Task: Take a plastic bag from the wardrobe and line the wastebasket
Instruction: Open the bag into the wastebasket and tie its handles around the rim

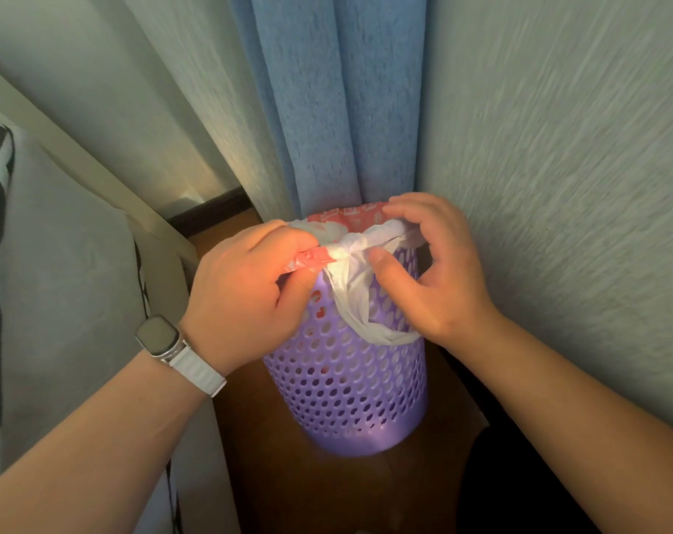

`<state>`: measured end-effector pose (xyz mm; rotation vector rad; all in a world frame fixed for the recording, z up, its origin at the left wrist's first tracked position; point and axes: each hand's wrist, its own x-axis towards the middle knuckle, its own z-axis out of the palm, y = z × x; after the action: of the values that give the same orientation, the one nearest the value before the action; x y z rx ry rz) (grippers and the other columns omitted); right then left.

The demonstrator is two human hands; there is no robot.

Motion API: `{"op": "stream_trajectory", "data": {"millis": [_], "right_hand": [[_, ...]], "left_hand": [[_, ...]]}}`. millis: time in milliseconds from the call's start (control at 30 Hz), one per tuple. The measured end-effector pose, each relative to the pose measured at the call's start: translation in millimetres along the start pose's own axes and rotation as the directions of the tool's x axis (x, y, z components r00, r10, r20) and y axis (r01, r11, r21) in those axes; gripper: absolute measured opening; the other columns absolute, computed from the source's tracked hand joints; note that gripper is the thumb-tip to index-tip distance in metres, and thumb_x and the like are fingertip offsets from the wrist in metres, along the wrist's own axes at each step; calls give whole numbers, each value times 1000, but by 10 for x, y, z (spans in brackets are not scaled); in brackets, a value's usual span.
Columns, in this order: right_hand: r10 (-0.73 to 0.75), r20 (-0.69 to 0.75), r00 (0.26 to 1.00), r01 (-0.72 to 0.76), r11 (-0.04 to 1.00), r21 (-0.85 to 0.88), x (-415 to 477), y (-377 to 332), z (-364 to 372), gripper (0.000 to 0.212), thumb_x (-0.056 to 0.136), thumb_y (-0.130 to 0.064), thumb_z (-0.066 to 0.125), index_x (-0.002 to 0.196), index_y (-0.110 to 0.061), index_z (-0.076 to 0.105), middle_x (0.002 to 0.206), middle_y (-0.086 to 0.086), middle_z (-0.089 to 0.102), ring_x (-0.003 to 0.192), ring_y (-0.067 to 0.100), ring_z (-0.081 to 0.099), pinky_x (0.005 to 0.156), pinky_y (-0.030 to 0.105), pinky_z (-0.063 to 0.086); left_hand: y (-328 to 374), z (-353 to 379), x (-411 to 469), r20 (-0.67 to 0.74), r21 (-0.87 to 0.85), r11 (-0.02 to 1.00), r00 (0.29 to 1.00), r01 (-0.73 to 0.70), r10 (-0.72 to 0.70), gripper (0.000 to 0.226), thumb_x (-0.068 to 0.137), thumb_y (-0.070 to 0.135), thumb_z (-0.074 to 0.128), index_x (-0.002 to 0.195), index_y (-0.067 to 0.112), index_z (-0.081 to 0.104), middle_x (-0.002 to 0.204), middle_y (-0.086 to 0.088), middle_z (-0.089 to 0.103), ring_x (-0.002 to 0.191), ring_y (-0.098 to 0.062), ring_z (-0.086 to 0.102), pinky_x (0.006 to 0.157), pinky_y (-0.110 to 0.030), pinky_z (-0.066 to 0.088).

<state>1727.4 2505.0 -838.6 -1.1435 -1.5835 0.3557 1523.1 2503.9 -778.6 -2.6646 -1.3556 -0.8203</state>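
Wearing a watch [161, 337] on my wrist, my left hand [246, 291] squeezes a twisted end of the white and red plastic bag [350, 260] over the purple wastebasket [346, 383] on the floor, and my right hand [435, 271] pinches its knot
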Motion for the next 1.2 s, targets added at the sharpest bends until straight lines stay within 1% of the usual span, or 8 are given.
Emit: {"op": "stream_trajectory", "data": {"millis": [167, 267, 400, 533, 667, 800, 967, 1200], "right_hand": [[28, 3, 1000, -28, 1000, 0, 8, 8, 24, 24, 80, -28, 62, 92, -8, 63, 98, -5, 58, 94, 17, 56, 88, 28, 42], [30, 29, 999, -29, 999, -39, -29, 24, 45, 19, 81, -28, 61, 87, -10, 60, 90, -3, 58, 85, 19, 54, 79, 40, 44], [1, 38, 999, 2, 995, -101, -66, 38, 74, 17, 80, -31, 62, 85, -15, 59, 91, -19, 48, 83, 17, 53, 76, 43, 44], [-19, 60, 998, 26, 992, -124, -91, 75, 100, 17, 79, -31, 65, 88, -16, 63, 89, -14, 54, 83, 15, 54, 78, 42, 44], [-47, 145, 988, 70, 985, -158, -90, 157, 97, 30, 80, -35, 66, 100, -12, 67, 93, 1, 66, 87, 26, 61, 79, 47, 47], [-69, 286, 956, 129, 972, -195, -94, 218, 83, 49, 81, -50, 65, 111, -11, 68, 103, 3, 67, 97, 27, 62, 88, 42, 46], [-90, 368, 926, 170, 967, -192, -133, 320, 127, 33, 81, -41, 64, 98, -13, 70, 88, 4, 61, 85, 30, 59, 77, 46, 47], [-129, 353, 927, 220, 948, -231, -240, 361, 203, 24, 81, -35, 63, 84, -11, 66, 81, 4, 58, 78, 27, 54, 73, 34, 37]], "left_hand": [[-1, 5, -3, 30, 2, 999, 999, -35, 35, 30, 95, 28, 46, 95, 8, 69, 84, -7, 67, 75, -21, 60, 66, -33, 51], [-13, 7, -3, 106, -11, 999, 993, -43, 44, 30, 95, 31, 48, 101, 10, 68, 89, -5, 67, 78, -20, 60, 69, -35, 50], [26, 63, -18, 175, -25, 1000, 985, 10, -5, 38, 94, 43, 48, 112, 15, 67, 91, -1, 68, 80, -18, 62, 70, -26, 45], [8, 164, -43, 198, 42, 999, 980, 7, -15, 38, 96, 44, 44, 93, 15, 67, 77, -1, 61, 68, -20, 57, 59, -34, 46], [-78, 229, -98, 186, 142, 990, 982, -21, -6, 33, 96, 41, 48, 83, 15, 62, 74, -1, 56, 64, -22, 53, 56, -29, 37], [-143, 249, -127, 194, 171, 985, 981, -36, 3, 28, 94, 36, 50, 79, 15, 62, 74, -4, 60, 67, -25, 58, 58, -28, 37], [-162, 316, -190, 200, 197, 979, 980, -43, 3, 35, 95, 38, 43, 79, 16, 66, 74, -4, 65, 66, -23, 63, 60, -31, 47], [-233, 463, -371, 155, 224, 971, 987, -79, 44, 36, 97, 35, 43, 83, 11, 66, 77, -8, 67, 68, -29, 64, 62, -36, 53]]}}
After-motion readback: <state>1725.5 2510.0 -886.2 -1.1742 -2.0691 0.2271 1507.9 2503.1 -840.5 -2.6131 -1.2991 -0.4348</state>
